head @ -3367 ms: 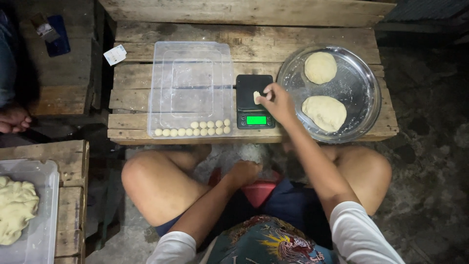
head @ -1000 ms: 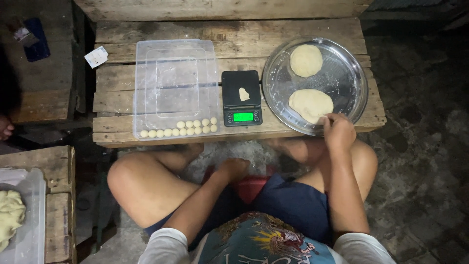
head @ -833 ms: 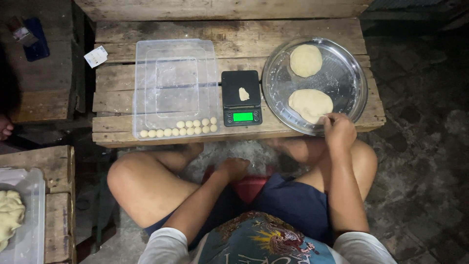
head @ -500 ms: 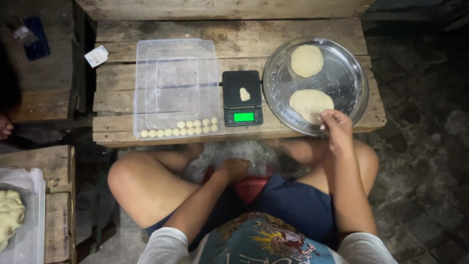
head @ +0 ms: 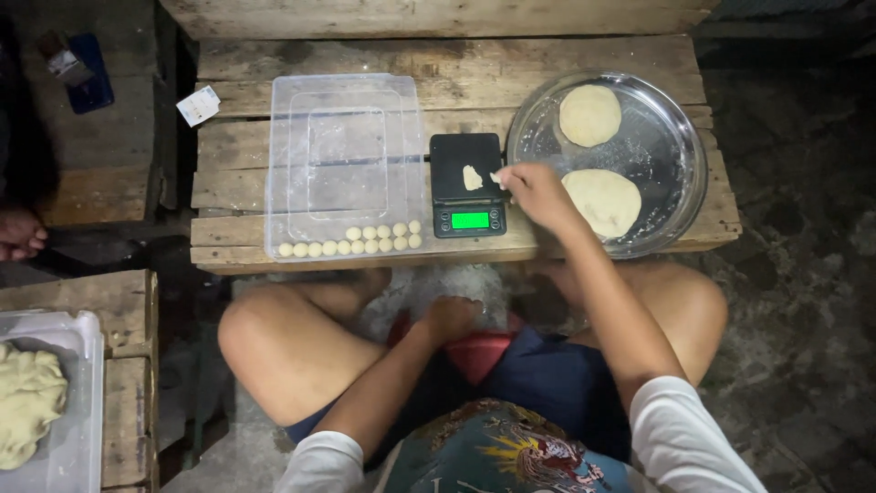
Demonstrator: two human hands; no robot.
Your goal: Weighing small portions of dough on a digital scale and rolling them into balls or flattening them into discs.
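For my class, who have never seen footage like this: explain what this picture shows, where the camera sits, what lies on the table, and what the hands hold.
There is no machine here. A person sits cross-legged, and the one camera is worn on their head, looking down at their bare hands. In front is a low wooden table. On it stand a clear plastic tray with small dough balls along its near edge, a black scale with a lit green display and a bit of dough on its plate, and a round metal dish with two flat dough rounds. The right hand reaches over to the scale, pinching a small scrap of dough at its fingertips. The left hand rests low in the lap; whether it holds anything cannot be seen.
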